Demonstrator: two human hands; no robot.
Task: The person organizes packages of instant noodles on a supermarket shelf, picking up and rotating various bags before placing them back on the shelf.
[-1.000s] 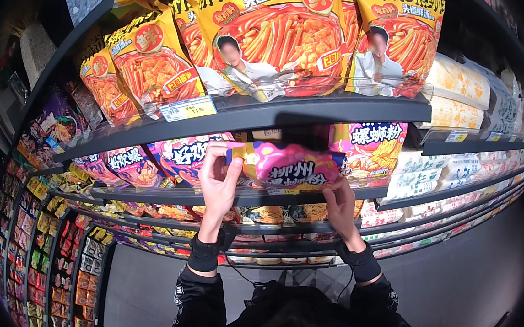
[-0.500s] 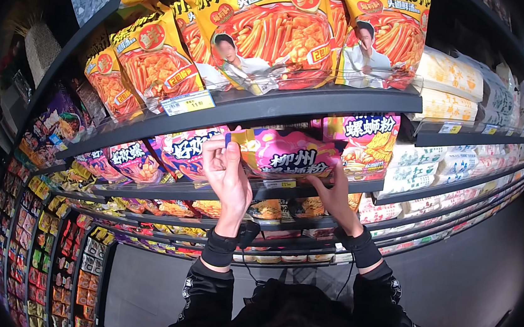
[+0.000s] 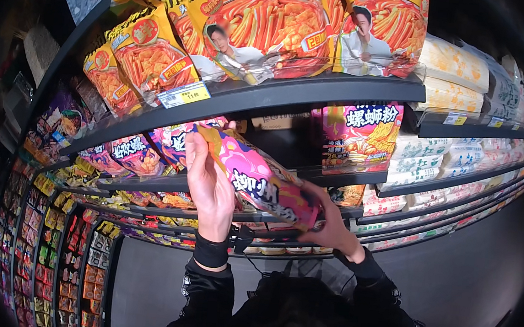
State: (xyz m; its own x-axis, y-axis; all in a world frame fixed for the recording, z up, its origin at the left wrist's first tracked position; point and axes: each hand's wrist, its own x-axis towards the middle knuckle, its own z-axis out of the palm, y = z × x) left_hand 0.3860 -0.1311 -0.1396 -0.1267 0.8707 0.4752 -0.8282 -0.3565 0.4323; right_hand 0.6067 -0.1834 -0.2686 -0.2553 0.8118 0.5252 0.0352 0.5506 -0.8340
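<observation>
Both of my hands hold a pink and purple snack bag [image 3: 259,176] tilted in front of the second shelf [image 3: 146,183]. My left hand [image 3: 207,186] grips its upper left end. At the bag's lower right corner, my right hand [image 3: 330,225] supports it from below. The bag hangs before a dark gap [image 3: 282,145] in the shelf row, between more pink and purple bags [image 3: 130,154] on the left and a pink and yellow noodle bag [image 3: 359,136] on the right.
Large yellow and orange snack bags [image 3: 260,21] fill the top shelf, with a price tag [image 3: 183,95] on its edge. White packs [image 3: 460,66] line the shelves to the right. Lower shelves at the left hold small colourful packets [image 3: 47,231]. Grey floor [image 3: 452,289] lies below.
The bag has come out from the shelf gap and tipped, its right end dropping. My right hand moved down and right under it; my left hand stayed at its upper end.
</observation>
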